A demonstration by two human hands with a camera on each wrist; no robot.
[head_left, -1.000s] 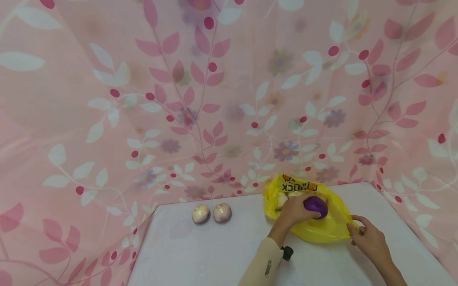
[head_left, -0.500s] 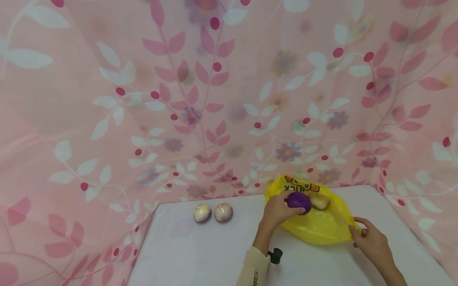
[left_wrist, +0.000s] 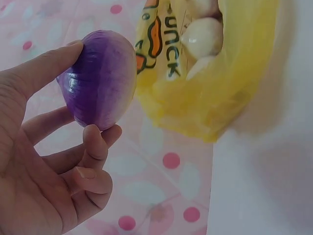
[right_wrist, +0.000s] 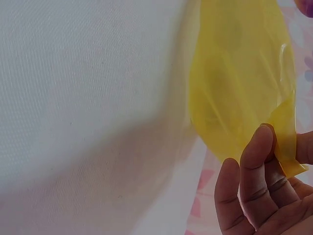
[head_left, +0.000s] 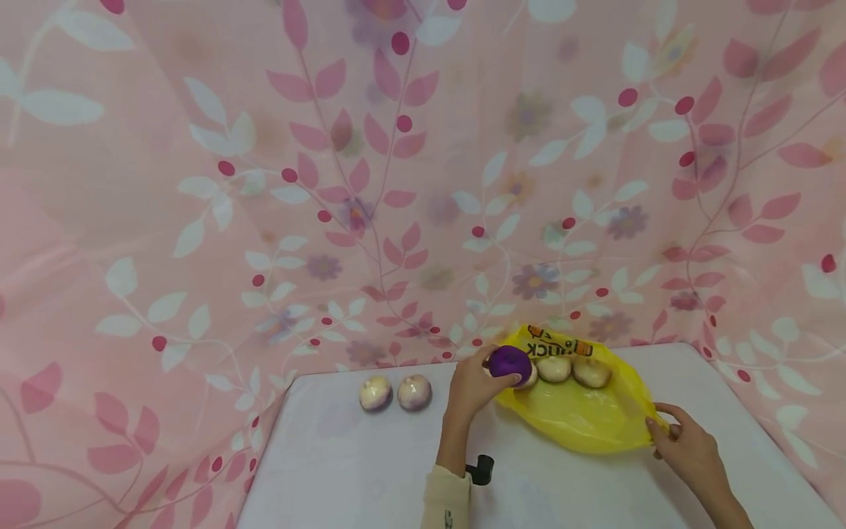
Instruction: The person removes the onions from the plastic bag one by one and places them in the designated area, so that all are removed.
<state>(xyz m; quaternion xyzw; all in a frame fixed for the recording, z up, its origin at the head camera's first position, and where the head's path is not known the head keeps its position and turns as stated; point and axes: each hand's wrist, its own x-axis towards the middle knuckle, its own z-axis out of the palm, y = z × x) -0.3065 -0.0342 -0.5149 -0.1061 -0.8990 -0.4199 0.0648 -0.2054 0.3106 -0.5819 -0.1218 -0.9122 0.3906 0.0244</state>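
My left hand (head_left: pixel 471 386) pinches a purple-and-white turnip (left_wrist: pixel 100 78) between thumb and fingertips; its other fingers are loosely bent in the left wrist view. In the head view the turnip is at the left side of a yellow plastic bag (head_left: pixel 581 426), overlapping its rim. Several pale turnips (head_left: pixel 592 372) lie inside the bag, whose mouth gapes toward me. At the bag's right edge, my right hand (head_left: pixel 690 448) pinches the plastic, its gathered corner (right_wrist: pixel 288 156) held between thumb and fingers in the right wrist view. Dark lettering and orange pictures mark the bag's back side.
Two pale turnips with a purple tinge, one on the left (head_left: pixel 375 394) and one on the right (head_left: pixel 414 393), sit side by side on the white-covered table (head_left: pixel 344 470). A pink floral curtain (head_left: pixel 423 184) hangs right behind the table's back edge.
My left hand has carried the purple turnip leftward from over the bag's middle to its left rim, uncovering the pale turnips inside. The right hand keeps its hold on the bag's edge.
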